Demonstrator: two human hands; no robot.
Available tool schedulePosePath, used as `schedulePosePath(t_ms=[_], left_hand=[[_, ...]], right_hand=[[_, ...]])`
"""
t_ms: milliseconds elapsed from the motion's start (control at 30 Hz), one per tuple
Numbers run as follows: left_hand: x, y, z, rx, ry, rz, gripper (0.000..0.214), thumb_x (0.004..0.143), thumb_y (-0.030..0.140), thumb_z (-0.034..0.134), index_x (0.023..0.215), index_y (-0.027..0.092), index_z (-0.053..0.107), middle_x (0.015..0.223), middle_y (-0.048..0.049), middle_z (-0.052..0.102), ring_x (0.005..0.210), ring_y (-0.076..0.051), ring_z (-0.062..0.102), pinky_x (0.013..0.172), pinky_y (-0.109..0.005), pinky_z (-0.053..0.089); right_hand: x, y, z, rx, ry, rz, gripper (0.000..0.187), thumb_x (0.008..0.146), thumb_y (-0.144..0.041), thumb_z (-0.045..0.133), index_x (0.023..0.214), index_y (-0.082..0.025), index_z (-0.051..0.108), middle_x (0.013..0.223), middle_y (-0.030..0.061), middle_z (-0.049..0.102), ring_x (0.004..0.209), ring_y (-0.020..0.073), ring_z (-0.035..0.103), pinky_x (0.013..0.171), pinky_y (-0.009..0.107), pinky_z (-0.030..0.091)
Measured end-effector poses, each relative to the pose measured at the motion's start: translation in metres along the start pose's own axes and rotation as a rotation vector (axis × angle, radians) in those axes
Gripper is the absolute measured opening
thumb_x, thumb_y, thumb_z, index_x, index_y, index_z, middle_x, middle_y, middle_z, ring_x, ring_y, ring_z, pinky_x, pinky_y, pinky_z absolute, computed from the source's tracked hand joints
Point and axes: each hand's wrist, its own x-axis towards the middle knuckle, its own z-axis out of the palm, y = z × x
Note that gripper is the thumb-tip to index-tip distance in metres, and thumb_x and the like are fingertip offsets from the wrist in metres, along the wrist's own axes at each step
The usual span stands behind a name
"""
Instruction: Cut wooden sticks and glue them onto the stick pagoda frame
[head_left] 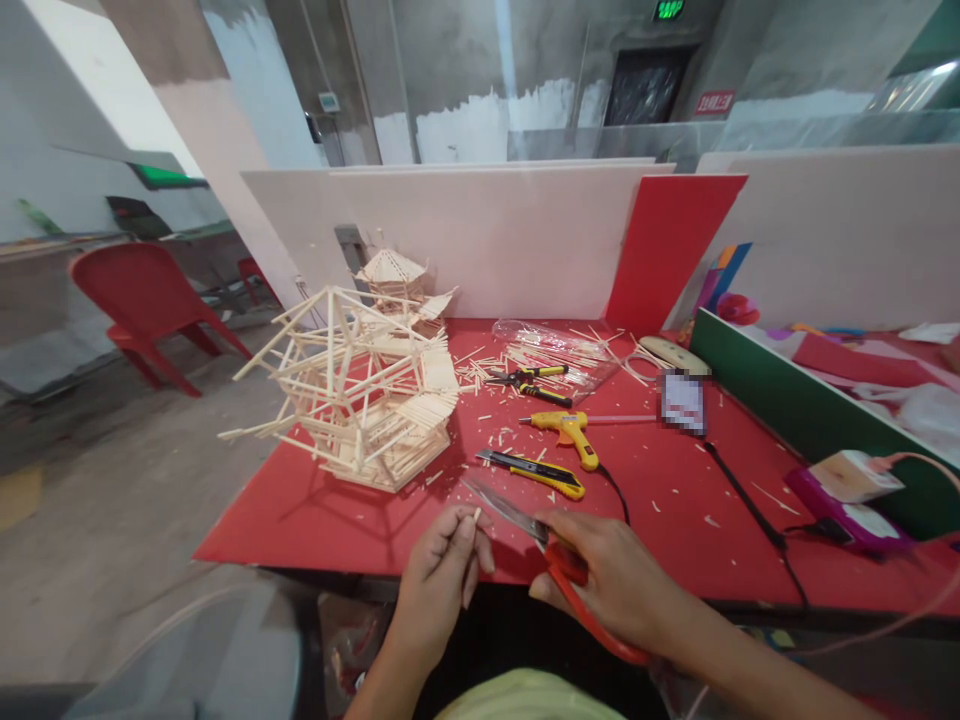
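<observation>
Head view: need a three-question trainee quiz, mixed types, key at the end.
1. What does each hand hold, the left hand and the right hand?
2. True or false: the utility knife lies nearer the person than the pliers.
3. Where in the picture is the stick frame relative to the yellow glue gun?
A) To its left
B) To its right
C) Directly beneath it

Key:
1. Left: a short stick; right: scissors.
2. True.
3. A.
</observation>
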Motion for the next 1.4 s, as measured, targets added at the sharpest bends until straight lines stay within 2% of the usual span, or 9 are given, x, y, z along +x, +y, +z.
schedulePosePath(t_ms=[133, 400, 700, 867, 1000, 1100, 1233, 1300, 1400], left_hand=[[0.002, -0.003, -0.005, 0.023, -0.002, 0.014, 0.035, 0.086, 0.052, 0.059, 0.084, 0.016, 0.060, 0.059, 0.0027, 0.059, 0.036, -0.004, 0.036, 0.038, -0.018, 0.023], [0.003, -0.008, -0.009, 0.077, 0.000, -0.026, 0.046, 0.082, 0.058, 0.061, 0.064, 0.016, 0.056, 0.054, 0.0029, 0.052, 0.039, -0.005, 0.035, 0.039, -0.020, 0.023], [0.006, -0.006, -0.011, 0.067, -0.021, -0.025, 0.039, 0.084, 0.055, 0.059, 0.075, 0.018, 0.058, 0.053, 0.0040, 0.054, 0.036, -0.005, 0.036, 0.037, -0.018, 0.022], [0.009, 0.000, -0.016, -0.030, 0.086, -0.010, 0.032, 0.082, 0.050, 0.065, 0.084, 0.018, 0.060, 0.066, -0.0023, 0.068, 0.050, -0.013, 0.057, 0.046, -0.021, 0.041], [0.011, 0.012, -0.019, -0.116, 0.268, 0.021, 0.028, 0.073, 0.041, 0.077, 0.078, 0.016, 0.067, 0.079, -0.0041, 0.071, 0.065, -0.013, 0.060, 0.060, -0.023, 0.050], [0.016, 0.021, -0.017, -0.239, 0.346, -0.021, 0.032, 0.065, 0.041, 0.083, 0.078, 0.015, 0.071, 0.069, 0.0003, 0.066, 0.056, -0.007, 0.053, 0.049, -0.016, 0.043], [0.023, 0.032, -0.012, -0.375, 0.318, -0.140, 0.041, 0.062, 0.049, 0.083, 0.081, 0.016, 0.070, 0.058, 0.0030, 0.061, 0.038, -0.003, 0.042, 0.032, -0.012, 0.024], [0.027, 0.035, -0.011, -0.417, 0.319, -0.155, 0.041, 0.060, 0.047, 0.085, 0.083, 0.016, 0.070, 0.058, 0.0035, 0.061, 0.039, -0.004, 0.046, 0.033, -0.012, 0.029], [0.031, 0.037, -0.015, -0.425, 0.330, -0.120, 0.039, 0.058, 0.034, 0.089, 0.088, 0.016, 0.072, 0.062, 0.0029, 0.062, 0.050, -0.007, 0.055, 0.038, -0.013, 0.039]], right_hand=[[0.003, -0.001, -0.004, -0.028, -0.039, -0.047, 0.053, 0.080, -0.047, 0.066, 0.126, -0.021, 0.056, 0.113, 0.0100, 0.067, 0.098, 0.0245, 0.064, 0.085, 0.035, 0.048], [0.008, -0.002, 0.000, 0.001, -0.095, -0.086, 0.053, 0.082, -0.046, 0.067, 0.127, -0.022, 0.056, 0.113, 0.0086, 0.068, 0.098, 0.0236, 0.065, 0.088, 0.034, 0.048], [0.012, -0.009, 0.002, 0.029, -0.113, 0.011, 0.031, 0.088, -0.053, 0.058, 0.095, -0.023, 0.064, 0.075, 0.0001, 0.069, 0.065, 0.0155, 0.063, 0.058, 0.023, 0.041], [0.023, 0.000, 0.017, -0.320, -0.062, 0.095, 0.043, 0.086, -0.043, 0.060, 0.124, -0.023, 0.058, 0.093, 0.0076, 0.072, 0.081, 0.0250, 0.068, 0.066, 0.030, 0.048], [0.032, 0.007, 0.031, -0.508, -0.010, 0.006, 0.052, 0.082, -0.027, 0.061, 0.133, -0.021, 0.053, 0.102, 0.0117, 0.070, 0.088, 0.0263, 0.067, 0.068, 0.032, 0.051], [0.033, 0.000, 0.029, -0.449, 0.057, -0.081, 0.034, 0.089, -0.024, 0.054, 0.122, -0.022, 0.061, 0.104, 0.0107, 0.069, 0.088, 0.0237, 0.067, 0.073, 0.033, 0.051], [0.037, -0.013, 0.013, -0.276, 0.152, -0.156, 0.024, 0.094, -0.033, 0.050, 0.109, -0.026, 0.068, 0.098, 0.0063, 0.072, 0.086, 0.0194, 0.067, 0.077, 0.029, 0.049], [0.046, -0.007, 0.003, -0.277, 0.225, -0.069, 0.025, 0.095, -0.037, 0.048, 0.100, -0.026, 0.070, 0.091, 0.0053, 0.072, 0.082, 0.0181, 0.067, 0.074, 0.027, 0.048], [0.066, 0.025, -0.014, -0.403, 0.353, 0.361, 0.032, 0.093, -0.043, 0.045, 0.104, -0.024, 0.068, 0.100, 0.0095, 0.071, 0.084, 0.0230, 0.067, 0.069, 0.030, 0.046]])
